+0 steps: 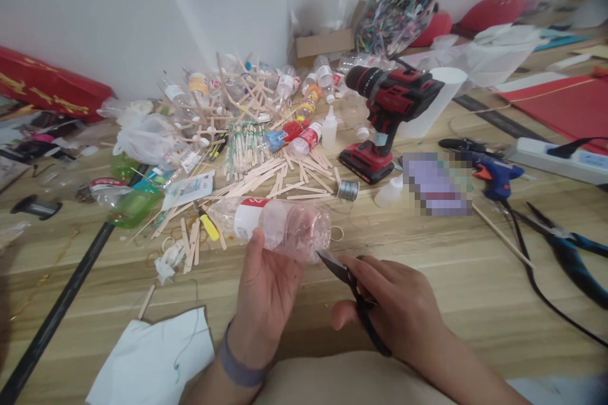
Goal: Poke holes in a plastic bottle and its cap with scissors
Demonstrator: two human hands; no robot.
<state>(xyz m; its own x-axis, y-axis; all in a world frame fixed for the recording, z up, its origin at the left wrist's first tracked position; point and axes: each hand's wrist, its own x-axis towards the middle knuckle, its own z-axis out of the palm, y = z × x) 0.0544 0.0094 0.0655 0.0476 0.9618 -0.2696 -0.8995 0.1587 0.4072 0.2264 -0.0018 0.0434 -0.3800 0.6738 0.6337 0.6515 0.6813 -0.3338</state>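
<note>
A clear plastic bottle (275, 221) with a red and white label lies sideways in my left hand (270, 291), its base end pointing right. The thumb presses the near side while the other fingers pass beneath and behind it. Black-handled scissors (346, 275) are gripped in my right hand (394, 297). Their blade tips touch or nearly touch the bottle's lower edge near its base; whether they pierce the plastic I cannot tell. A small pale ring (337, 233) shows just past the bottle's base.
Wooden sticks (256, 180) and several bottles are heaped behind the hands. A red cordless drill (380, 114) stands upright behind right. Farther right are a blue glue gun (496, 174) with its cable and pliers (570, 247). White paper (156, 354) lies front left.
</note>
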